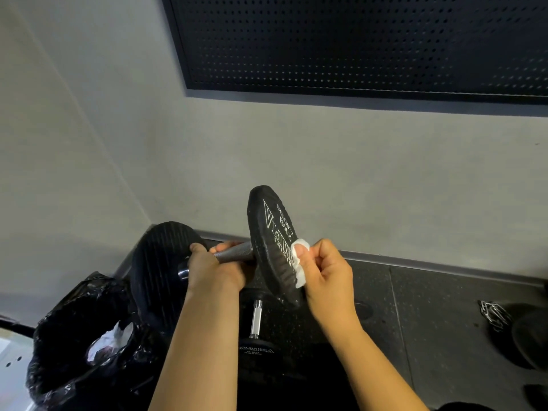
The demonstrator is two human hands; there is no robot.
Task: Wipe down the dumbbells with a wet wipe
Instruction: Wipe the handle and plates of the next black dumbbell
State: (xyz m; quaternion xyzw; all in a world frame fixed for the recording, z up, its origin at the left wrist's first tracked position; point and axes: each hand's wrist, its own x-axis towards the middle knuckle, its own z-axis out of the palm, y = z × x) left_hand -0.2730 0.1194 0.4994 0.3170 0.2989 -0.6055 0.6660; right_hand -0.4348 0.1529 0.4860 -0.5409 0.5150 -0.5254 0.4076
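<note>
L hand (207,271), centre-bottom of frame: fingers fully curled round the knurled metal bar of the dumbbell (234,252), firm wrap, thumb tip on top beside the left plate. R hand (323,271), just right of centre: fingers curled in, thumb pinching a folded wad of white wet wipe (299,268) and pressing it on the printed outer face of the right plate (269,232), low on that face near the rim. Wipe touches the plate; the rest of the R fingers sit apart from it.

Dumbbell is held in the air mid-frame, bar approx level, slightly higher at the right end. Both plates black; left plate (157,256) ribbed, right one w/ white lettering facing right.

Lower left: black bin bag (74,336), mouth open, crumpled white material (109,341) inside; can't tell what it is.

Under the hands: 2nd dumbbell (255,318) lying on the dark speckled floor (430,307), chrome bar running up-down in frame, lettering on the near head.

Right edge: metal chain (493,312) on the floor.

Behind: grey wall (296,158); top right, black perforated panel (355,40).
</note>
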